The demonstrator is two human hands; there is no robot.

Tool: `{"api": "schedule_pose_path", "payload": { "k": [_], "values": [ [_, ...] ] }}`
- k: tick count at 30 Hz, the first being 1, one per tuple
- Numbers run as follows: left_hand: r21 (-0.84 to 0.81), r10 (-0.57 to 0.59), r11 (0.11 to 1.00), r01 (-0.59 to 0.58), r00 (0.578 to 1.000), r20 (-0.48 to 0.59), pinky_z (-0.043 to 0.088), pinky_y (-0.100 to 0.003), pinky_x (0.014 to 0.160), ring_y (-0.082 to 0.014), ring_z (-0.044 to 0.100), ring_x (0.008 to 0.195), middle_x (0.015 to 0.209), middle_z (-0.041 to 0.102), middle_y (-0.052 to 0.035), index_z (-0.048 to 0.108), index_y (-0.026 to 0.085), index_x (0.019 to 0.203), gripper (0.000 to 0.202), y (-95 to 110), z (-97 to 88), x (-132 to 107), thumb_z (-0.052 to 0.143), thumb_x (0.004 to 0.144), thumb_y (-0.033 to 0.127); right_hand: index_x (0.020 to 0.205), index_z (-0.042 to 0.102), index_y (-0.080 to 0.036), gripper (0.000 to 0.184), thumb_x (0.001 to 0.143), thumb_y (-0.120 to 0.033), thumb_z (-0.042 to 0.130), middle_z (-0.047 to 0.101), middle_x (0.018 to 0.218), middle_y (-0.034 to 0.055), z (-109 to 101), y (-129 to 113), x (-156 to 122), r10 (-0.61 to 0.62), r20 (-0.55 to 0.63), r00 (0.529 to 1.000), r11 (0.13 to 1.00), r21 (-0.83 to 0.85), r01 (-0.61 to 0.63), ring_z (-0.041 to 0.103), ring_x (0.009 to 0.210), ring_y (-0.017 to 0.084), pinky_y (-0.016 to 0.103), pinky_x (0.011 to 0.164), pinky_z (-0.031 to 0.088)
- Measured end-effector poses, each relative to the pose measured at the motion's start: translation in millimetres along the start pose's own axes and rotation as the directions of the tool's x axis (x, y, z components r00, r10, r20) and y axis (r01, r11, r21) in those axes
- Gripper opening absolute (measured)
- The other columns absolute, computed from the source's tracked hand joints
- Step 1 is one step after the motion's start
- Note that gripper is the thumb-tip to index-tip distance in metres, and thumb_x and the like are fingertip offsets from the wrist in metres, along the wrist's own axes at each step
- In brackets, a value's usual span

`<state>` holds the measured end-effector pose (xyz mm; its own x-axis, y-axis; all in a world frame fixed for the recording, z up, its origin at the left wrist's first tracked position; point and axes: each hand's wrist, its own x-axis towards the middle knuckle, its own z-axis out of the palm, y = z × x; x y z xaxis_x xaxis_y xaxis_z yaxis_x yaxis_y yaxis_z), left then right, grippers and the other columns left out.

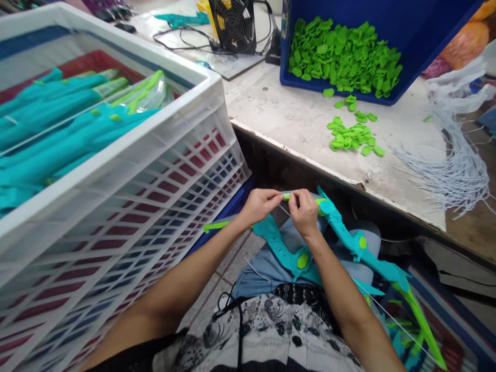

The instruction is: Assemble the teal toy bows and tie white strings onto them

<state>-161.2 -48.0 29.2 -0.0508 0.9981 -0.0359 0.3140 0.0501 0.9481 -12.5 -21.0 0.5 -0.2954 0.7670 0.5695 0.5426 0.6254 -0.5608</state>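
Observation:
A teal toy bow [344, 232] with lime-green ends lies across my lap, its far end raised toward the table edge. My left hand [260, 204] pinches the tip of its green limb [287, 197]. Close beside it, my right hand [304, 211] is closed on the same limb, fingers bent. A thin white string [284, 210] runs between the hands; whether the fingers also grip it is hidden. Under my forearms rests another teal bow [277, 245] with a green hexagonal piece [303, 260] at its middle.
At left stands a white plastic crate [220, 98] of teal bows. On the table [271, 103] are a blue bin [418, 46] of green pieces, a loose green pile [351, 135], a bundle of white strings [461, 165] and a black fan [234, 26]. More bows lie low at right.

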Motion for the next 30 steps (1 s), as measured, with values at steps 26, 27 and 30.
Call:
{"api": "schedule_pose_path", "payload": {
  "k": [26, 27, 30],
  "values": [
    [-0.747, -0.649, 0.514, 0.423, 0.761, -0.016, 0.047, -0.036, 0.088, -0.0213, 0.065, 0.087, 0.081, 0.070, -0.0065, 0.070, 0.016, 0.079, 0.027, -54, 18.7, -177, 0.075, 0.070, 0.041, 0.131, 0.054, -0.017, 0.045, 0.086, -0.013, 0.056, 0.062, 0.109, 0.0143, 75, -48, -30, -0.026, 0.814, 0.580, 0.999, -0.001, 0.046, 0.057, 0.102, 0.026, 0.039, 0.091, 0.046],
    [-0.830, -0.661, 0.421, 0.365, 0.750, -0.006, 0.050, -0.033, 0.078, -0.0179, 0.064, 0.075, 0.070, 0.067, -0.0030, 0.068, 0.016, 0.082, 0.028, -48, 13.1, -173, 0.076, 0.070, 0.040, 0.129, 0.056, -0.018, 0.047, 0.083, -0.014, 0.061, 0.063, 0.110, 0.0122, 73, -44, -30, -0.021, 0.819, 0.573, 0.997, 0.062, -0.051, 0.059, 0.102, 0.024, 0.038, 0.091, 0.046],
    [-0.918, -0.577, 0.321, 0.232, 0.817, 0.005, 0.043, -0.022, 0.053, -0.0063, 0.045, 0.043, 0.053, 0.054, 0.0059, 0.063, 0.015, 0.097, 0.035, -32, -9.8, -158, 0.078, 0.070, 0.033, 0.121, 0.062, -0.019, 0.049, 0.073, -0.016, 0.071, 0.068, 0.110, 0.0067, 64, -32, -32, -0.003, 0.843, 0.539, 0.885, 0.254, -0.391, 0.062, 0.101, 0.021, 0.035, 0.093, 0.046]
  ]
}}
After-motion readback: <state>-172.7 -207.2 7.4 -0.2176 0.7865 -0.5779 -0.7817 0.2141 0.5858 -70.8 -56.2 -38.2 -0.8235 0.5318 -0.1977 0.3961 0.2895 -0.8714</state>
